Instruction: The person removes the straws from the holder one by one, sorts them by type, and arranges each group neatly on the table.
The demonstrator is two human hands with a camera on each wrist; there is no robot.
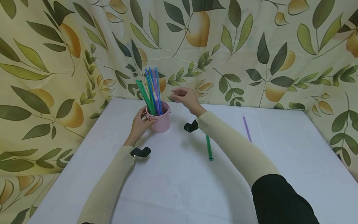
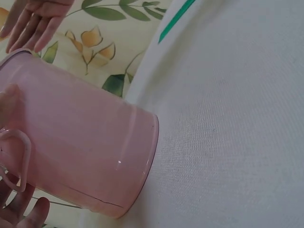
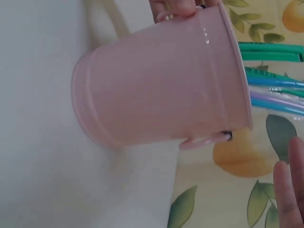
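Observation:
A small pink bucket (image 1: 162, 124) with side handles stands upright near the back of the white table. Several blue and purple straws (image 1: 156, 90) rise from it, along with green strips (image 1: 146, 96) leaning to the left. My left hand (image 1: 139, 127) holds the bucket at its left side by the handle, thumb across the front; in the left wrist view the fingers (image 2: 35, 216) show beside the handle. To the right of the rim, my right hand (image 1: 186, 98) is raised in the air, apart from the bucket, its fingers extended with nothing visible in them.
On the table (image 1: 167, 186), a green strip (image 1: 209, 147) lies partly hidden beneath the right forearm. Farther right lies a purple straw (image 1: 247, 129). A leaf-and-fruit patterned cloth (image 1: 179, 56) hangs behind and to the left of the table.

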